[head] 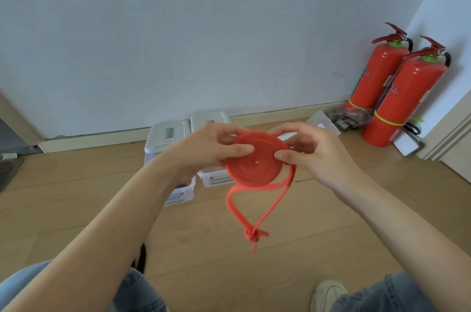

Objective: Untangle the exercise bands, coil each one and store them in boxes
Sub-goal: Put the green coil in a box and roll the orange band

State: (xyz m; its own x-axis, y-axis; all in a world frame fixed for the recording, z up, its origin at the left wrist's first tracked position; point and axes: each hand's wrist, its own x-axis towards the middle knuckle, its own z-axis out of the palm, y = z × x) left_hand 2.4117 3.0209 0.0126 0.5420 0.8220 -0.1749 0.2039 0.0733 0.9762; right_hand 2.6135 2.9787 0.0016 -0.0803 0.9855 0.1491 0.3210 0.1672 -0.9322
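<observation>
Two lidded boxes (169, 143) on wood floor (305, 243) by wall, contents unclear. Left hand (207, 150), right hand (309, 152) pinch coiled red band (254, 162).

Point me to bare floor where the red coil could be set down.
Bare wood floor lies between the knees, below the dangling knot. More lies between the boxes and the fire extinguishers. Crowded: that extinguisher corner, with a bag and white panels.
</observation>
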